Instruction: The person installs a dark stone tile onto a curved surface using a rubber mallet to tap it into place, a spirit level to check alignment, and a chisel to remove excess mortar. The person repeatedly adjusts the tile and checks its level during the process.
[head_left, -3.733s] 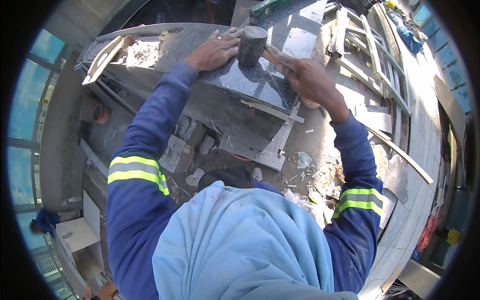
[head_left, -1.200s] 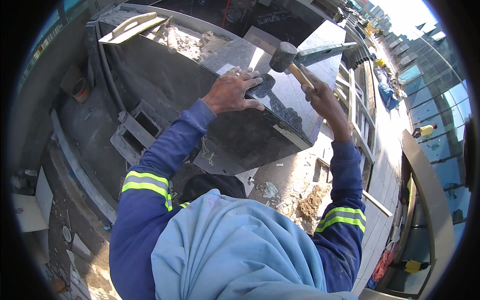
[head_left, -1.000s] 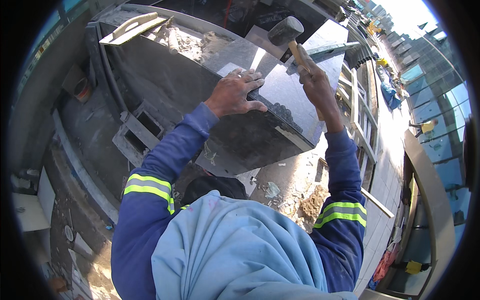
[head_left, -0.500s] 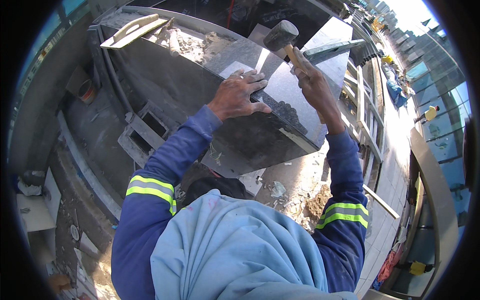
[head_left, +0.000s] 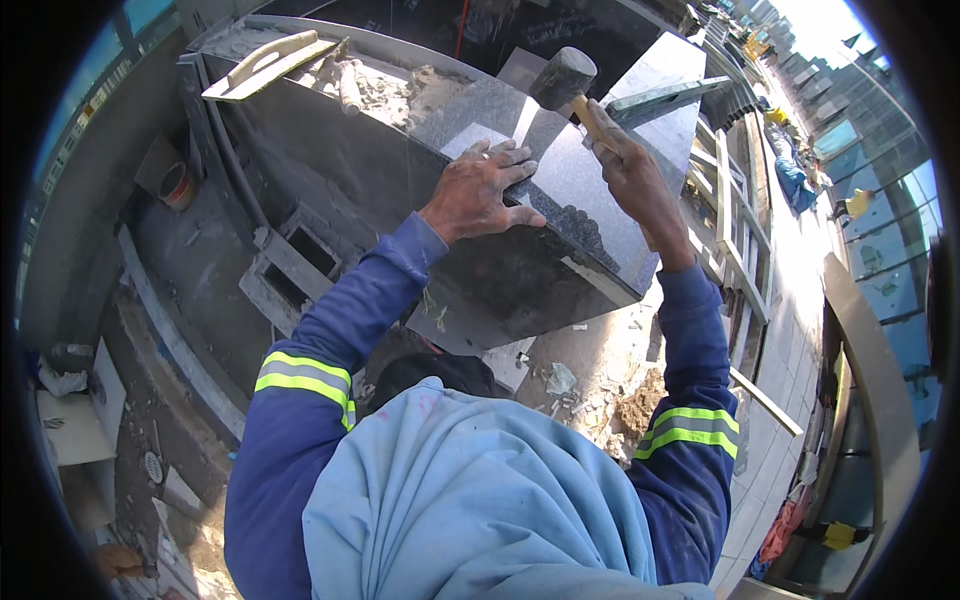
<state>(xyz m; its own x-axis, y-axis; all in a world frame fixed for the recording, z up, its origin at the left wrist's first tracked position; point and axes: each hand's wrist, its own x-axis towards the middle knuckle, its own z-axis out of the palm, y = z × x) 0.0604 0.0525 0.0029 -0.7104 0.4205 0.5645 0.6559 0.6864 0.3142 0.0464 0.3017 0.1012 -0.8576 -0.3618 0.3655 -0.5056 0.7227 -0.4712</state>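
Mallet (head_left: 563, 77) above slab (head_left: 585, 215) edge (right hand (head_left: 628, 172))

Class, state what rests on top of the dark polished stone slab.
The left hand lies flat on the stone slab; the right hand holds a mallet just above it. What lies beneath the slab is hidden.

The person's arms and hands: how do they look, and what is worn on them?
Both arms wear long dark blue work sleeves. Each sleeve has a reflective band near the upper arm, yellow-green with a grey stripe in its middle. The left hand and the right hand are bare, without gloves, and look dusty. A light blue cloth hangs below, between the arms.
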